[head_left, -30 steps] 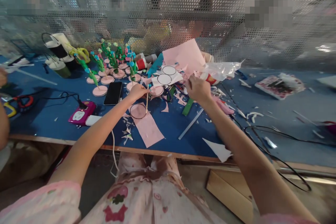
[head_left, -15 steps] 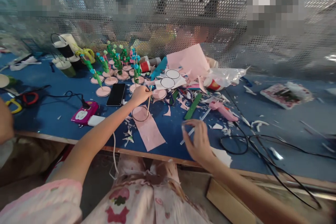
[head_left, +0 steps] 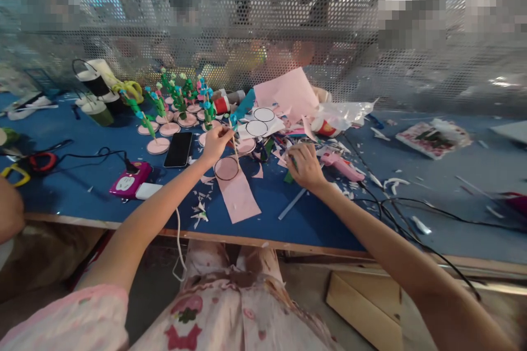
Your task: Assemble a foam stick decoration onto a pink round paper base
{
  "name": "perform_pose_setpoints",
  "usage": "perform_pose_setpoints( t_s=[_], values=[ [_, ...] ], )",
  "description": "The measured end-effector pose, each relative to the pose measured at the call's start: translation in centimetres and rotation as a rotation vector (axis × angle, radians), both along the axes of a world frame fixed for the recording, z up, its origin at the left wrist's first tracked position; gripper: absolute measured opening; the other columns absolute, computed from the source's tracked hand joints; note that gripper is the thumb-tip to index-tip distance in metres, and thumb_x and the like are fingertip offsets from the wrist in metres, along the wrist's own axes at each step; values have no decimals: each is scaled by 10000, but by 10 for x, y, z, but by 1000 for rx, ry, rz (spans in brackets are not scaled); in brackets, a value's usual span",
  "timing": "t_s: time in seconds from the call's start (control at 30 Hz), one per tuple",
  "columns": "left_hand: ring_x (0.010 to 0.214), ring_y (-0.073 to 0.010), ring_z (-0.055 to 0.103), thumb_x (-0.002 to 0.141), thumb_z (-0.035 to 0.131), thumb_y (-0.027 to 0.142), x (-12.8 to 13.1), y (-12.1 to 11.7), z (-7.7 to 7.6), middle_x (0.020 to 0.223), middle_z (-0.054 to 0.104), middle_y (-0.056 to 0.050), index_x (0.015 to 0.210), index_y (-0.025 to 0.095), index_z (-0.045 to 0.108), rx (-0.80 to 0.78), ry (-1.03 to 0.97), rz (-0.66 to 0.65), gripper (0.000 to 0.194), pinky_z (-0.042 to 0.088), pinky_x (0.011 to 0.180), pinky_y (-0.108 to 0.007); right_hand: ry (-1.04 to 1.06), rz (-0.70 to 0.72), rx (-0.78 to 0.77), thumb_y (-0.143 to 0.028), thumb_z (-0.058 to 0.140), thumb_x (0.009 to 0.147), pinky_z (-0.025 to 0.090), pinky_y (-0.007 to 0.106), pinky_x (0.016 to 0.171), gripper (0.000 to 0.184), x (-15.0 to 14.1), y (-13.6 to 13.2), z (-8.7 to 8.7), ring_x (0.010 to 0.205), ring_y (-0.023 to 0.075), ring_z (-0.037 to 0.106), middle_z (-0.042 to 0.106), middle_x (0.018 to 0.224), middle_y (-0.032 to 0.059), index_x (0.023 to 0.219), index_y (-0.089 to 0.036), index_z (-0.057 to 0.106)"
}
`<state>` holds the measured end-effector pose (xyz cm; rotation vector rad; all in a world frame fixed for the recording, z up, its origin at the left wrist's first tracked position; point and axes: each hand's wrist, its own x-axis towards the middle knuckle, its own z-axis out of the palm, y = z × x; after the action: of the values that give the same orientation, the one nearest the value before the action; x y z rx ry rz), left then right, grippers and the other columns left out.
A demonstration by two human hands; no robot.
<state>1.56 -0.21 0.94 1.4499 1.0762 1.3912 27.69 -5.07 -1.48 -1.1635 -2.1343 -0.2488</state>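
Observation:
My left hand [head_left: 215, 142] pinches a thin wooden stick [head_left: 234, 148] that stands on a pink disc [head_left: 226, 168] with a dark ring, at the top of a pink paper strip [head_left: 239, 197]. My right hand [head_left: 303, 165] rests palm down on the blue table [head_left: 82, 197], fingers curled over a green strip [head_left: 289, 174] among paper scraps; I cannot make out whether it grips it. A pink glue gun [head_left: 341, 165] lies just right of that hand. A clear glue stick [head_left: 291, 204] lies near its wrist.
Several pink discs with green and blue flower stems [head_left: 173, 104] stand at the back left beside a black phone [head_left: 178, 148]. A pink power strip [head_left: 129, 179], black cables [head_left: 411, 214], a pink sheet [head_left: 288, 93] and a perforated metal screen [head_left: 263, 27] surround the work. Another person's arm [head_left: 10, 214] is at the left edge.
My right hand went from the scrap pile back toward me, then forward again onto the green strip. The left hand kept hold of the stick on the disc.

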Motion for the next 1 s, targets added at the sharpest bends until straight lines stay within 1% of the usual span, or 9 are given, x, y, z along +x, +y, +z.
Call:
perform_pose_setpoints(
  t_s=[0.13,0.23,0.37,0.47,0.53,0.67,0.8,0.9,1.0],
  values=[
    [480,-78,517,743,625,442,1,-1,1,571,512,36,637,176,479,-8,-117,15,322,456,518,-208,-49,-41,-65,-335,408,865,419,426,848,249,-5,19,11,882,239,528,615,834,98,808,-170,586],
    [486,-79,517,737,611,496,1,-4,4,583,491,46,681,188,460,52,-130,88,347,463,529,-216,-206,46,-90,-344,514,805,394,434,907,330,-27,24,16,1026,274,500,620,1067,125,1039,-126,596],
    [473,-80,537,725,586,577,0,-9,4,644,506,42,738,202,444,115,-56,113,401,440,498,-212,-385,161,-97,-258,486,824,321,445,1009,471,-64,34,16,1184,283,428,538,1282,114,1272,-111,491],
    [457,-86,533,758,522,617,-1,-10,1,653,523,37,805,218,432,109,-40,131,412,423,491,-222,-451,196,-149,-188,456,832,257,466,1066,431,-82,44,14,1210,266,444,548,1275,135,1250,-103,519],
    [459,-93,527,786,474,626,-2,-9,-1,656,531,30,869,226,439,87,-37,161,410,422,509,-234,-419,204,-196,-135,402,844,267,447,1072,387,-84,46,13,1181,237,490,575,1239,139,1195,-109,564],
    [502,-112,540,822,416,620,-1,-8,-3,644,535,16,966,234,455,33,-30,193,414,423,553,-247,-59,120,-242,-177,384,863,383,378,998,332,-68,41,17,1098,208,557,627,1149,124,1120,-137,591],
    [523,-126,558,827,467,567,1,-13,-2,599,533,13,969,231,462,14,20,91,365,440,573,-252,372,-63,-288,-332,367,883,491,389,823,288,-42,33,19,911,207,618,648,992,120,1038,-148,526],
    [515,-135,566,816,511,537,2,-16,-1,603,550,8,961,236,463,18,32,-27,337,450,579,-265,856,-62,-465,-413,418,842,531,352,726,233,-29,30,17,828,163,627,620,967,49,973,-221,425],
    [496,-143,557,807,546,502,1,-18,-2,582,550,7,934,233,471,24,68,-106,307,445,586,-276,1112,-26,-567,-418,458,815,547,353,674,245,-21,26,19,788,147,638,594,1006,18,958,-258,340]
  ],
)
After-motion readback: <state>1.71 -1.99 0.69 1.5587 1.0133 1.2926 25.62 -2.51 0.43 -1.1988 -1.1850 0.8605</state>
